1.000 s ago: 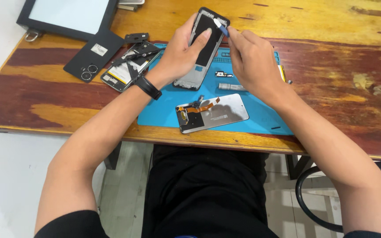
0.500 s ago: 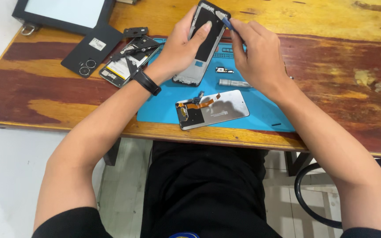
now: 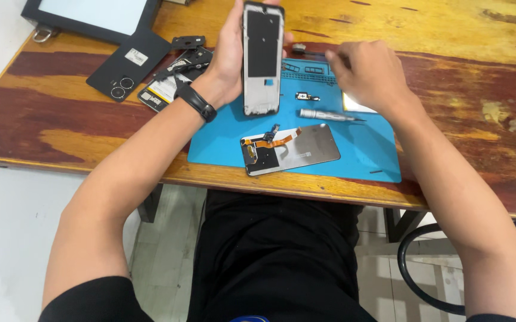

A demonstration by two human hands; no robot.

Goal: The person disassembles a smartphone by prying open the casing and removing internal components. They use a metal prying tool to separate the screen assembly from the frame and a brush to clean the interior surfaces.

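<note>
From my remote seat, a few things stay out of reach. The top edge of the phone frame (image 3: 262, 56) runs right up to the upper border of the view, so I barely see its upper end. My right hand (image 3: 362, 74) shows me its back, fingers curled under; something slim may sit between the fingertips, but I cannot tell whether it is pinching anything or just loosely clenched. The small parts (image 3: 307, 95) on the blue mat (image 3: 365, 152) are too tiny for me to identify.

My left hand (image 3: 231, 59), with a black wristband (image 3: 196, 102), is wrapped around the phone frame from its left side, holding it upright above the far end of the mat. The frame is a tall, narrow shell with a black rim, a grey metal inner face and a dark rectangular patch in its upper half.

On the mat below lies a detached screen panel (image 3: 296, 149), face down, with an orange flex cable at one end. A silver screwdriver (image 3: 329, 114) lies between it and my right hand. A black back cover (image 3: 128, 65) rests on the wooden desk (image 3: 43, 113) to the left.
</note>
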